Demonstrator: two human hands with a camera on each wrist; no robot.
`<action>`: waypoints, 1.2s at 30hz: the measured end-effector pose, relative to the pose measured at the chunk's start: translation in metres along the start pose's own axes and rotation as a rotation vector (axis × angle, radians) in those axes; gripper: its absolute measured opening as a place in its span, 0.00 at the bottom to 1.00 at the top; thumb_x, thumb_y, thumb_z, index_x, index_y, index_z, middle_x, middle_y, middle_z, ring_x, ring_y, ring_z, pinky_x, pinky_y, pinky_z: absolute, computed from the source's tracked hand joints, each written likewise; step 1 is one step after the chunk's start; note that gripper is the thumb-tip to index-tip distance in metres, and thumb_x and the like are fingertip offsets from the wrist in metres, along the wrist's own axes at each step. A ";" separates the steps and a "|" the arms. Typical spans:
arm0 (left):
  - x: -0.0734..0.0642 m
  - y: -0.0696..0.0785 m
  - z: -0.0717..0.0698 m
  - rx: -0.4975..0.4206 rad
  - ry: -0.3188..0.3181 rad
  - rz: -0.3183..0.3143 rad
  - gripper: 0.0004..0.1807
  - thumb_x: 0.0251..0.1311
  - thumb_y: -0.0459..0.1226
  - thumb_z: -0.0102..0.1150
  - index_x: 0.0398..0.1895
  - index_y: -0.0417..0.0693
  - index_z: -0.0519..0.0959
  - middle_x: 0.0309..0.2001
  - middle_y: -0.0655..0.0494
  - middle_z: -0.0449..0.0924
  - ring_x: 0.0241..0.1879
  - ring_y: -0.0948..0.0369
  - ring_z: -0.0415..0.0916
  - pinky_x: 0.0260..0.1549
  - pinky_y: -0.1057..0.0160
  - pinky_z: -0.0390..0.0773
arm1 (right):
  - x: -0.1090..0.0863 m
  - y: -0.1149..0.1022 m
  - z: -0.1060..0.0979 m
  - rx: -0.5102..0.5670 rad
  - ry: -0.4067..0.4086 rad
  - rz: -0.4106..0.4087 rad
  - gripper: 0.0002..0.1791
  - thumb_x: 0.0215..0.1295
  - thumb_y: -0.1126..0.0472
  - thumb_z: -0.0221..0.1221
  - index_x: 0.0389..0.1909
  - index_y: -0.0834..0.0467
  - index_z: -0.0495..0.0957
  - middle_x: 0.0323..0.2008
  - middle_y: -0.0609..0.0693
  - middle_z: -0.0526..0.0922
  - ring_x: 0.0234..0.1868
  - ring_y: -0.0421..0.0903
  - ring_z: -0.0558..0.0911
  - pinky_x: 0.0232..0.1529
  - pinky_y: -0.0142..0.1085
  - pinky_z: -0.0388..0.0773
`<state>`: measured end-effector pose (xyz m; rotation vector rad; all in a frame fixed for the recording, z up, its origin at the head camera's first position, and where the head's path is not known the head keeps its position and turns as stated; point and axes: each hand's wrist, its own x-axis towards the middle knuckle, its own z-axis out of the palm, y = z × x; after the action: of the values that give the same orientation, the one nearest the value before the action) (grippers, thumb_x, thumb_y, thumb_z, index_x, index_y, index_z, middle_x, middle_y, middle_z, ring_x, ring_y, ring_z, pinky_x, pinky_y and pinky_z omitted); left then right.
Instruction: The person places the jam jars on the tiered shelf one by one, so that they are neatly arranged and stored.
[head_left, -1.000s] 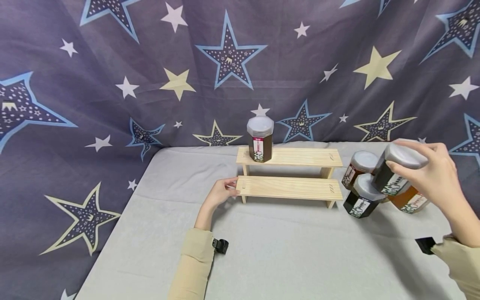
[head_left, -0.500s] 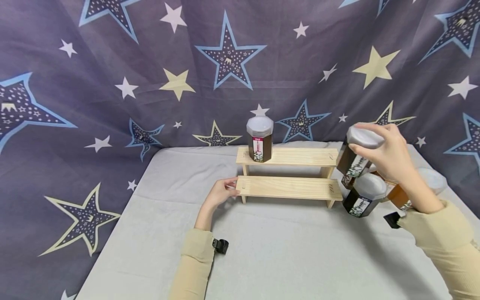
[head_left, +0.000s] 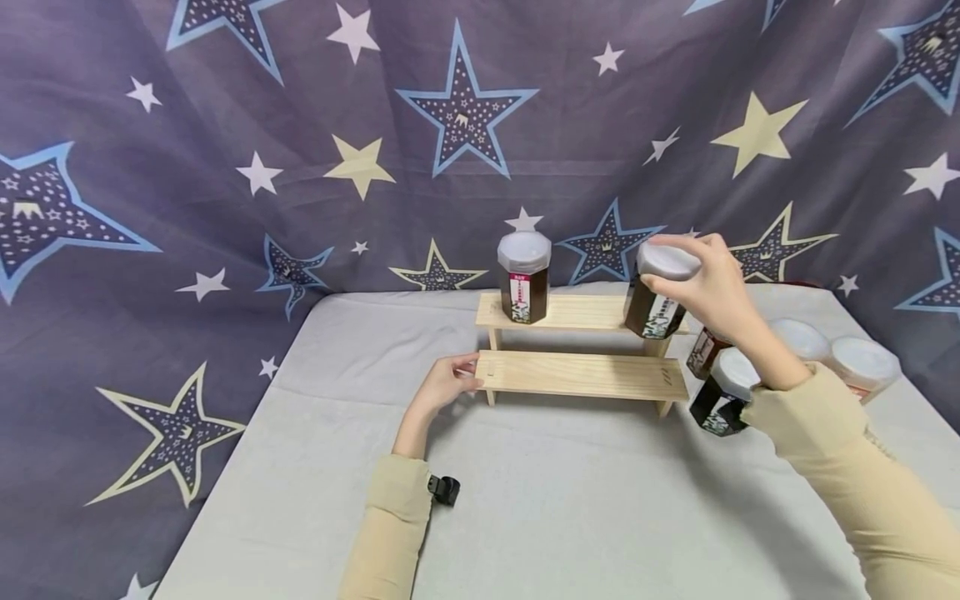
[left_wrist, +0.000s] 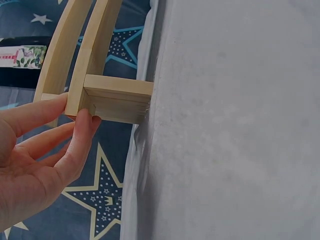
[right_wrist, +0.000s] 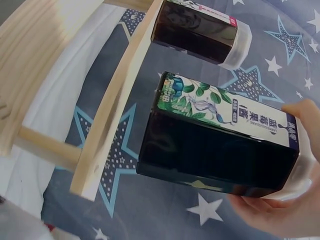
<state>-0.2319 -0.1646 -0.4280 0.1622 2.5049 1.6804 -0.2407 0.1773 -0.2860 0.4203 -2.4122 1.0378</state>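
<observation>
A two-tier wooden shelf (head_left: pixel 577 373) stands at the back of the table. My left hand (head_left: pixel 441 385) pinches the left end of its lower board, thumb and fingertips on the edge, as the left wrist view also shows. By its pale lid, my right hand (head_left: pixel 708 279) grips a dark jam jar (right_wrist: pixel 220 142) with a white label, held close over the right end of the upper board. In the right wrist view the jar's base is near that board's edge. Another dark jar (head_left: pixel 525 292) with a red-topped label stands on the upper board's left end.
Several more lidded jars stand right of the shelf: a dark one (head_left: pixel 723 404) in front, a reddish-brown one (head_left: pixel 705 354) behind it, and pale-lidded ones (head_left: pixel 866 362) partly behind my right forearm. A star-patterned curtain (head_left: pixel 300 125) hangs behind the grey-covered table (head_left: pixel 562 500).
My right hand has carried the dark jar leftward from above the group of jars to the upper board's right end. My left hand has stayed at the shelf.
</observation>
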 end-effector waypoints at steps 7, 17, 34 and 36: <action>0.003 -0.003 0.001 0.009 0.007 0.004 0.27 0.44 0.21 0.54 0.54 0.29 0.68 0.37 0.37 0.75 0.24 0.62 0.74 0.31 0.52 0.80 | 0.012 -0.001 0.016 -0.009 -0.013 -0.024 0.25 0.44 0.61 0.66 0.48 0.58 0.76 0.36 0.63 0.67 0.35 0.52 0.65 0.28 0.39 0.63; 0.003 -0.006 0.001 0.008 0.013 -0.002 0.27 0.45 0.21 0.55 0.54 0.30 0.68 0.37 0.37 0.75 0.24 0.56 0.75 0.30 0.52 0.80 | 0.021 -0.005 0.036 0.004 -0.038 0.011 0.25 0.45 0.59 0.65 0.49 0.55 0.76 0.37 0.63 0.66 0.36 0.55 0.66 0.30 0.41 0.64; 0.003 -0.005 0.001 0.006 0.009 -0.004 0.27 0.45 0.21 0.55 0.54 0.30 0.68 0.38 0.36 0.75 0.23 0.61 0.75 0.31 0.51 0.80 | 0.036 -0.013 0.062 0.028 -0.057 0.036 0.25 0.44 0.57 0.66 0.47 0.54 0.76 0.36 0.60 0.66 0.37 0.54 0.67 0.32 0.43 0.67; 0.003 -0.004 0.001 0.001 0.007 -0.005 0.27 0.46 0.21 0.54 0.54 0.30 0.68 0.38 0.36 0.75 0.23 0.62 0.74 0.32 0.51 0.79 | 0.037 -0.014 0.065 0.032 -0.058 0.042 0.25 0.44 0.57 0.66 0.48 0.54 0.76 0.37 0.61 0.66 0.37 0.55 0.67 0.32 0.44 0.67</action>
<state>-0.2346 -0.1651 -0.4321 0.1509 2.5094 1.6805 -0.2851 0.1165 -0.2965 0.4179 -2.4679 1.0981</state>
